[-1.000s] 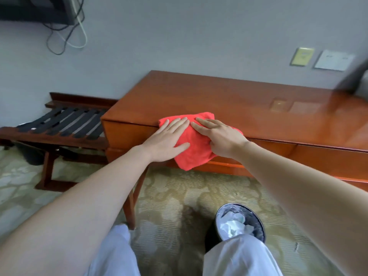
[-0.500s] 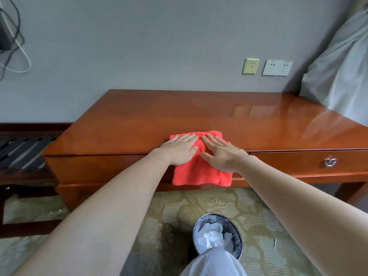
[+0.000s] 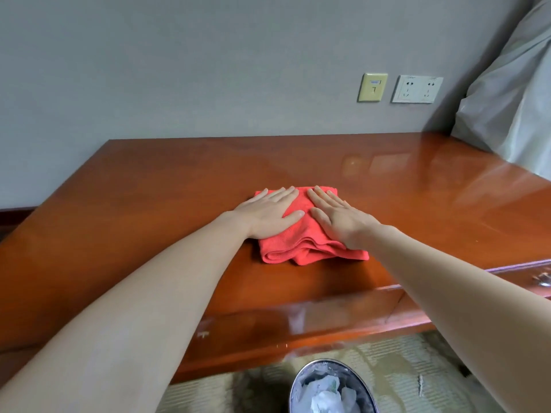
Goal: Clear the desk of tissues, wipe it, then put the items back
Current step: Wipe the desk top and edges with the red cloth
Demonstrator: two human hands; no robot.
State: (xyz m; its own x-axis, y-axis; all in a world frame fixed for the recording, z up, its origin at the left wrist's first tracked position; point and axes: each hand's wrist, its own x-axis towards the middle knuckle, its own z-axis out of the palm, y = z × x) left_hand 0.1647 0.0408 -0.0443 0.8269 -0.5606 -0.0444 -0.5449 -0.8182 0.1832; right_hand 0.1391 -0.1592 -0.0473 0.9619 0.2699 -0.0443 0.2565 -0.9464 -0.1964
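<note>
No text here can be read. On the far wall [image 3: 208, 70], the yellowish wall plate [image 3: 372, 87] carries a small blue-and-white label with a dark mark below it, both too small to make out. The white socket plate [image 3: 416, 89] just right of it has faint print along its top edge, also illegible.

Worktop [image 3: 179, 180], wooden: one. Red cloth [image 3: 298, 248], folded, centre of frame: one. Hands: two, left hand [image 3: 265, 214] and right hand [image 3: 343, 219]. Wall plates, upper right: two, yellow plate [image 3: 372, 87] and white socket plate [image 3: 416, 89]. Metal bin [image 3: 293, 389], bottom edge: one; tissues [image 3: 328, 397] inside, number unclear. Drawer handle [image 3: 542, 278], right edge: one.
</note>
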